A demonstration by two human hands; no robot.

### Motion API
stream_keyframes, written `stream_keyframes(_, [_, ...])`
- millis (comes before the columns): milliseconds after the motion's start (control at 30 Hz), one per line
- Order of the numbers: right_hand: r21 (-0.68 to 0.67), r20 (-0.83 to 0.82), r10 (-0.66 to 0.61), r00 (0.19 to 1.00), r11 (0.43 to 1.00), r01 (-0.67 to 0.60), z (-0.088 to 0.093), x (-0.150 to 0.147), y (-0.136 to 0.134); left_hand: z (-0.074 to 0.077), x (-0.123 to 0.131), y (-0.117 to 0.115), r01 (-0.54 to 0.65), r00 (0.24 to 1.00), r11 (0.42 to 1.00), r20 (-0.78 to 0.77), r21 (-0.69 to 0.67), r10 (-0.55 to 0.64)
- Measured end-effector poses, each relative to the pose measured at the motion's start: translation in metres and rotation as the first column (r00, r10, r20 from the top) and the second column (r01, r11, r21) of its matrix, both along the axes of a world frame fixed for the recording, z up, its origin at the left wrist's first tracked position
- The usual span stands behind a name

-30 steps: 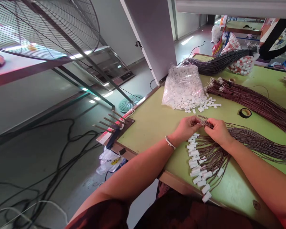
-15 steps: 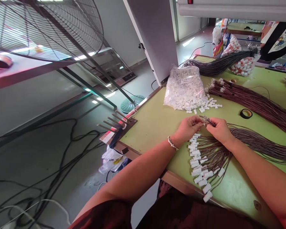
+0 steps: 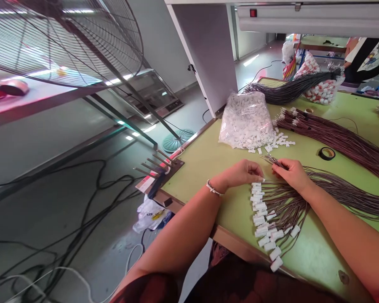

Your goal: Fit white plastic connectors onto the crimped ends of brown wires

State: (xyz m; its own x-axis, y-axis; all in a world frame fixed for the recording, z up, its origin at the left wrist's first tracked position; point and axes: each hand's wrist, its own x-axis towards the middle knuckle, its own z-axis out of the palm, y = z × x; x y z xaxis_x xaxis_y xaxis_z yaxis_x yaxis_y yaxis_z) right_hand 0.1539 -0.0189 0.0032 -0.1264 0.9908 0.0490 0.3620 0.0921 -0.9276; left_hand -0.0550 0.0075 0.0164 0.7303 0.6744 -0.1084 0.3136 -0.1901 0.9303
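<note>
My left hand (image 3: 244, 173) is closed, with thumb and forefinger pinching a small white connector (image 3: 263, 180) at the top of a row of connectors. Just right of it, my right hand (image 3: 291, 174) grips a bunch of dark wires whose metal terminal ends (image 3: 269, 159) stick out past the fingers. Below both hands, several wires with white connectors (image 3: 259, 207) fan out on the green tabletop. The long wire bundle (image 3: 344, 189) trails off to the right under my right wrist.
A clear bag of white connectors (image 3: 246, 120) stands behind my hands, loose ones spilled beside it. Reddish-brown wires (image 3: 341, 136), a black tape roll (image 3: 326, 153) and dark wires (image 3: 290, 88) lie farther back. A pronged rack (image 3: 159, 164) is at the table's left edge; a fan (image 3: 66, 46) stands left.
My left hand has moved away from the terminal ends by my right hand, down and left to the top of the connector row. My right hand keeps its grip on the wires.
</note>
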Motion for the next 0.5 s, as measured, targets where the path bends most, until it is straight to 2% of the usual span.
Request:
stream_keyframes(33, [-0.022, -0.055, -0.027, 0.998, 0.999, 0.025, 0.000, 0.000, 0.001, 0.002, -0.004, 0.004, 0.043, 0.999, 0.997, -0.027, 0.067, -0.041])
stream_keyframes(67, [-0.047, -0.105, -0.053, 0.993, 0.998, 0.048, 0.000, -0.001, 0.001, 0.003, -0.006, 0.008, 0.008, 0.999, 0.986, -0.040, 0.169, -0.002])
stream_keyframes(100, [-0.073, -0.149, -0.076, 0.986, 0.995, 0.066, 0.000, -0.002, 0.002, 0.002, -0.007, 0.013, -0.077, 0.995, 0.952, -0.038, 0.295, 0.092])
stream_keyframes(133, [-0.099, -0.184, -0.090, 0.979, 0.992, 0.073, 0.001, -0.002, 0.002, -0.001, -0.006, 0.018, -0.185, 0.977, 0.888, -0.020, 0.422, 0.214])
stream_keyframes(167, [-0.121, -0.213, -0.095, 0.973, 0.990, 0.070, 0.002, -0.003, 0.001, -0.004, -0.004, 0.023, -0.286, 0.941, 0.797, -0.002, 0.532, 0.340])
stream_keyframes(200, [-0.137, -0.236, -0.093, 0.967, 0.989, 0.062, 0.003, -0.004, 0.001, -0.008, -0.002, 0.028, -0.332, 0.904, 0.716, -0.010, 0.614, 0.428])
stream_keyframes(233, [-0.145, -0.256, -0.087, 0.963, 0.988, 0.051, 0.003, -0.004, 0.000, -0.013, 0.001, 0.033, -0.321, 0.880, 0.675, -0.055, 0.665, 0.472])
stream_keyframes(333, [-0.151, -0.253, -0.065, 0.965, 0.988, 0.027, 0.003, -0.006, -0.001, -0.023, 0.007, 0.043, -0.244, 0.808, 0.632, -0.206, 0.736, 0.552])
stream_keyframes(500, [-0.011, -0.117, -0.092, 0.989, 0.996, 0.091, 0.001, -0.008, 0.000, -0.024, 0.010, 0.044, -0.252, 0.747, 0.623, -0.260, 0.741, 0.612])
